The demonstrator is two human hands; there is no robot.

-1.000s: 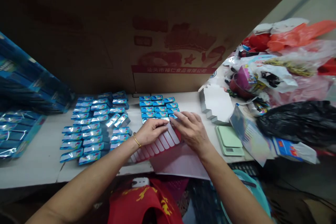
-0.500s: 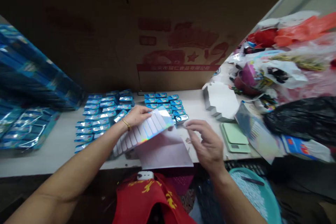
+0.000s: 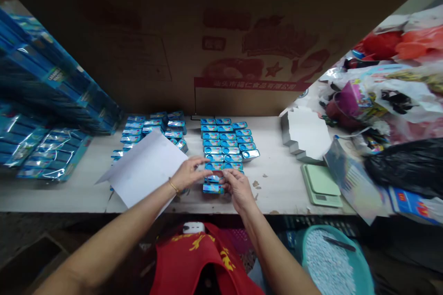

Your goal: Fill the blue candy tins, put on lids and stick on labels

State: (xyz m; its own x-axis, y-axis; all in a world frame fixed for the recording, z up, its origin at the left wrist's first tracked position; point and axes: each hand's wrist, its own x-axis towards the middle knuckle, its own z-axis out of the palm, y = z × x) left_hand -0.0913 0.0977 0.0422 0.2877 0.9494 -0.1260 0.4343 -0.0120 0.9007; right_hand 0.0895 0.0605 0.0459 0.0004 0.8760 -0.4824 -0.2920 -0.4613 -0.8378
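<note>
Small blue boxes (image 3: 228,144) stand in rows on the white table in front of me. Over the nearest of them, my right hand (image 3: 238,189) pinches a small clear-looking sticker (image 3: 217,174) between thumb and fingers. My left hand (image 3: 190,174) is at the sticker's other end, thumb and fingers apart; whether the thumb touches it, I cannot tell. A white sheet (image 3: 147,168) lies left of my left hand, partly under that wrist and covering part of a second group of blue boxes (image 3: 152,124).
A big cardboard carton (image 3: 242,97) rises behind the boxes. Plastic-wrapped blue packs (image 3: 57,152) are stacked at left. On the right are white flat card pieces (image 3: 306,133), a green scale (image 3: 321,184) and bagged clutter. Below sits a teal basin (image 3: 363,262) of pale pieces.
The sheet has left my left hand and now lies on the left boxes. Both hands have come together over the near boxes, the right hand moving left with the small sticker. The view has shifted.
</note>
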